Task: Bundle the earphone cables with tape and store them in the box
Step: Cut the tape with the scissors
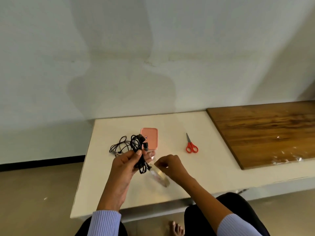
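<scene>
My left hand grips a coiled black earphone cable, held upright above the low white table. A roll of clear tape hangs just below and right of the coil, and my right hand pinches the tape's free end close to the cable. A second black earphone cable lies loose on the table behind my left hand. The pink box sits on the table just beyond the held coil, partly hidden by it.
Red-handled scissors lie on the table to the right of the box. A brown wooden board covers the table's right part. A pale wall stands behind the table and the floor lies to its left.
</scene>
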A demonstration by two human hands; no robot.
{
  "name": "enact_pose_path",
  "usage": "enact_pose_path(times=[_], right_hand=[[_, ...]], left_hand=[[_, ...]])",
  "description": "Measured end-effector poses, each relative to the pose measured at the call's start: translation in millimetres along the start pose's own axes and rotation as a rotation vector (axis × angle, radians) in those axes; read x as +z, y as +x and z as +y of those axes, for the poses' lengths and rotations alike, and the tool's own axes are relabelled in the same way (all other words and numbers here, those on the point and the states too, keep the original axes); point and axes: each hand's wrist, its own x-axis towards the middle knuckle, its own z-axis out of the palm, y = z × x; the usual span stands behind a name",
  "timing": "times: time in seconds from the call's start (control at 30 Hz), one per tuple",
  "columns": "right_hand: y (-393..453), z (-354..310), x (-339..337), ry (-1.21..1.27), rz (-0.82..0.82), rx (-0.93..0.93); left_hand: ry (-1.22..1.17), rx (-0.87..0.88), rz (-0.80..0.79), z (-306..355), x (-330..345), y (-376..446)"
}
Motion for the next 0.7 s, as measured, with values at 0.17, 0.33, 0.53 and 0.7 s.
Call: enact_pose_path(times=[0.17,0.33,0.53,0.7], right_hand=[[-0.2,17.4,-8.1,-0.111,0.181,0.173],[6.1,25.3,-12.9,-0.271,0.182,0.326],[3.3,29.7,-13.3,-0.288,0.11,0.354],[-14.5,27.9,3.5,-0.254,0.054,0.316]], left_hand=[[0.006,0.015,-0.027,-3.7,10.8,1.7],[-0.032,0.013,-0.028,-6.3,9.2,8.5],[-0.05,-0.011,0.01,-6.8,5.9,13.9],[-0.057,-0.015,0.037,-6.7,6.0,15.1]])
